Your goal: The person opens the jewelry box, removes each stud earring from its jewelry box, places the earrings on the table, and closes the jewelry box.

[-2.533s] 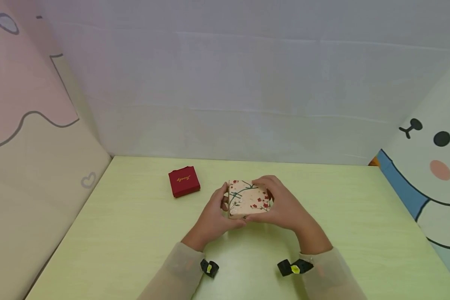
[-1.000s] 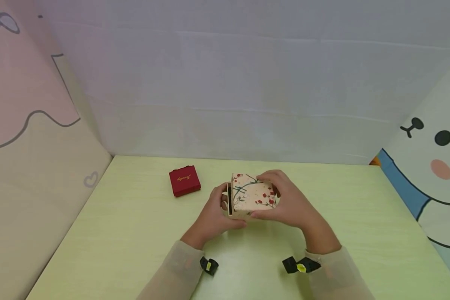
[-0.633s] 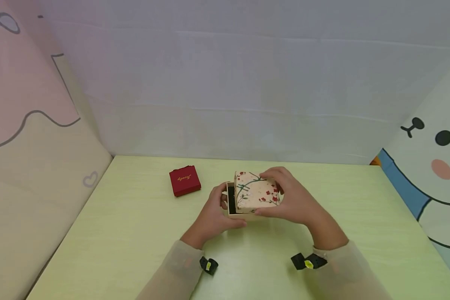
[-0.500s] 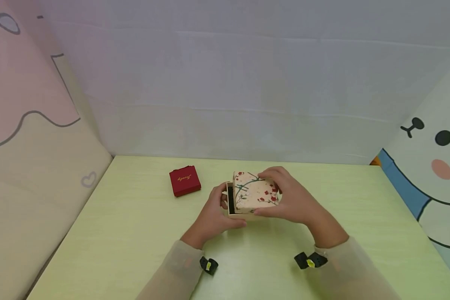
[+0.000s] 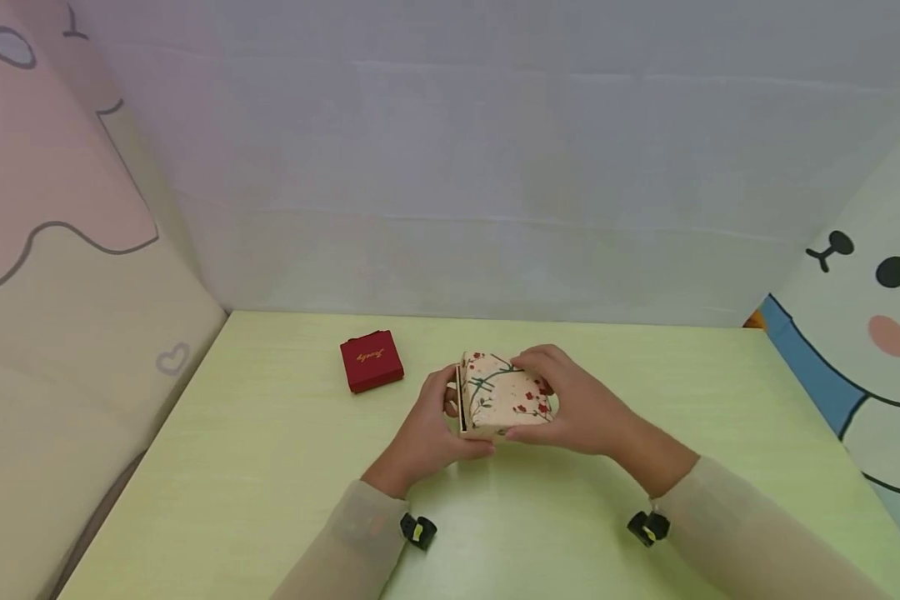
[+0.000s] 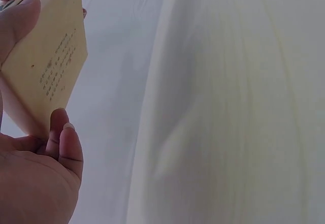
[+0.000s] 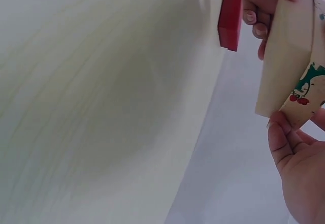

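Observation:
A small cream cardboard box is held up over the table by both hands. Its lid point(image 5: 506, 393), printed with red blossoms and green branches, sits slightly raised and shifted right, leaving a narrow dark slit at the left edge. My left hand point(image 5: 429, 429) grips the plain box base point(image 7: 285, 56) from the left, thumb along the near side. My right hand point(image 5: 581, 408) grips the lid from the right, between thumb at the near edge and fingers at the far edge. Small printed writing shows on the base's underside point(image 6: 56, 56) in the left wrist view. The box's inside is mostly hidden.
A small red box point(image 5: 372, 362) with gold lettering lies on the pale yellow-green table point(image 5: 270, 467), left of and behind the hands. A whitish wall point(image 5: 495, 192) stands along the back edge; printed cartoon panels flank both sides.
The lid was fully on at first, then rose and slid right, baring a black interior. It has since come back left and lower, narrowing the gap. My right forearm has swung outward.

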Tool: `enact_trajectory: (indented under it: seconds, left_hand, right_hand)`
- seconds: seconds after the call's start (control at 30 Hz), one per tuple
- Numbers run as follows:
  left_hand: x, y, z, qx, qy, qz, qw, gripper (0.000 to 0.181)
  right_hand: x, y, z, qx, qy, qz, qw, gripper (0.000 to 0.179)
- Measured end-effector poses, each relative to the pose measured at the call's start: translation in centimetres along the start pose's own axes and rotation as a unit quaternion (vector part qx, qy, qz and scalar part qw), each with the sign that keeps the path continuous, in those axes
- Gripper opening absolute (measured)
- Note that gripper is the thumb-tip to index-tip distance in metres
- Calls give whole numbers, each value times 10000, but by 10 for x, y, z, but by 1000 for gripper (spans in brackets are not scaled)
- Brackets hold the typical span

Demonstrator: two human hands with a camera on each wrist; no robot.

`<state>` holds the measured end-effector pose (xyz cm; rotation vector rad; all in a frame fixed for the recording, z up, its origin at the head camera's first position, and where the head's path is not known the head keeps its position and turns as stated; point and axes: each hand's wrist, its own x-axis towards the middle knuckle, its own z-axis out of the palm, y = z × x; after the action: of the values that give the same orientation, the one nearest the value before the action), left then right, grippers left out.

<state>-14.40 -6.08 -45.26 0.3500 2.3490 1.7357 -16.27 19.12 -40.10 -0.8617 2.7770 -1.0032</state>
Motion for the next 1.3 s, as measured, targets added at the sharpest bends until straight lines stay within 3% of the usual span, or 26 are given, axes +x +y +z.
enact_trajectory:
  seconds: [0.17, 0.47, 0.87, 1.3]
  left_hand:
    - [0, -2, 0, 30, 59, -39, 10000, 109]
    - [0, -3, -1, 32, 128, -47, 9999, 108]
    - [1, 1, 2, -32, 26, -51, 10000, 107]
    - [2, 0, 4, 7, 24, -50, 10000, 108]
  right_hand:
    - [-3, 6, -6, -127, -102, 58, 9998, 95]
    - [-3, 16, -35, -417, -254, -31, 9988, 95]
    - [1, 46, -61, -495, 96, 162, 9986, 88]
    - [14, 78, -79, -948, -211, 1004, 9902, 94]
